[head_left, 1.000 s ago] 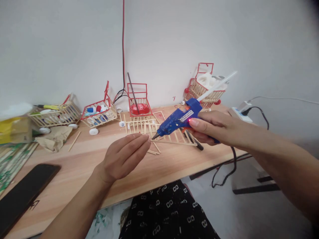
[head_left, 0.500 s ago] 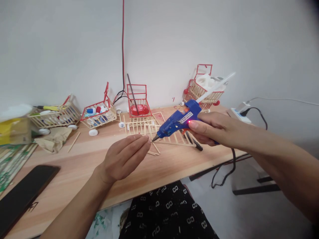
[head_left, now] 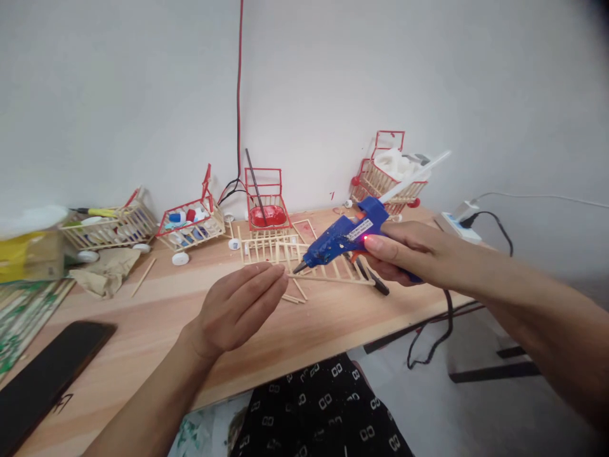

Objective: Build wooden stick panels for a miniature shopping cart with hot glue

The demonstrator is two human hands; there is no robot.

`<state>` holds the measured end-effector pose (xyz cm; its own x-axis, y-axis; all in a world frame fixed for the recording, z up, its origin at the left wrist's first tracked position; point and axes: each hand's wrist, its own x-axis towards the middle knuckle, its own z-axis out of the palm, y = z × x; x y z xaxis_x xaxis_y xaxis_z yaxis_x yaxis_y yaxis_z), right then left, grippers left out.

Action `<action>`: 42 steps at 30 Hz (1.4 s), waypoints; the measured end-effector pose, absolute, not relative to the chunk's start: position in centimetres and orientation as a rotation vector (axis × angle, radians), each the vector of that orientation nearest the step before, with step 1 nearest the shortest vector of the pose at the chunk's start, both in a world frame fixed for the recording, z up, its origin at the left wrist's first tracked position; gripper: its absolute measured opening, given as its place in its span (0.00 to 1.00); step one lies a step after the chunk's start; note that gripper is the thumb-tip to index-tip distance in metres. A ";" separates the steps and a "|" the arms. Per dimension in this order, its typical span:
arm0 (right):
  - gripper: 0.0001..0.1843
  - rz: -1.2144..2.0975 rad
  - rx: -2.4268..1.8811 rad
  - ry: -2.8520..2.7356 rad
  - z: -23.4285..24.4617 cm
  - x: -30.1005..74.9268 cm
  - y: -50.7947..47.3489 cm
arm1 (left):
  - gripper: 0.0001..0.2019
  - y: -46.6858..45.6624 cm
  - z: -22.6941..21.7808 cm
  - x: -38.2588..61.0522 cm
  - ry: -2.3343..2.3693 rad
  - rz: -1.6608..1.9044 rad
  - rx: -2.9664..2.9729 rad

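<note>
My right hand grips a blue hot glue gun with a white glue stick out its back and a red light lit. Its nozzle points left, almost touching my left hand's fingertips. My left hand hovers above the wooden table, fingers pinched together on something I cannot make out. Just behind lie flat ladder-like frames of thin wooden sticks and a few loose sticks.
Several small stick-built carts stand along the back: one at left, one with caps, a red one, another at right. A black phone, crumpled paper and a power strip with cable are nearby.
The view shifted slightly, so everything sits a little lower. Both hands kept their pose, with the glue gun's nozzle staying at my left fingertips.
</note>
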<state>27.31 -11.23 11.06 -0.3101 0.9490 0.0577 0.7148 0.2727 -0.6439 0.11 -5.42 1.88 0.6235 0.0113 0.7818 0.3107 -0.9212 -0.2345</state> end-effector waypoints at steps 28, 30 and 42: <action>0.27 0.674 -1.512 -2.181 10.9 28.2 -11.5 | 0.15 -5.1 1.6 0.1 -0.252 -1.209 -2.472; 0.28 0.647 -1.518 -2.186 11.0 28.2 -11.4 | 0.16 -5.0 1.6 0.1 -0.259 -1.204 -2.479; 0.26 0.579 -1.566 -2.214 11.3 28.1 -11.5 | 0.14 -5.2 1.7 0.0 -0.251 -1.201 -2.497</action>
<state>28.07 -11.51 11.32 -0.3163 0.9467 0.0602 0.7962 0.2994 -0.5258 0.03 -5.17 1.65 0.6236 0.0048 0.7817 0.3084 -0.9204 -0.2404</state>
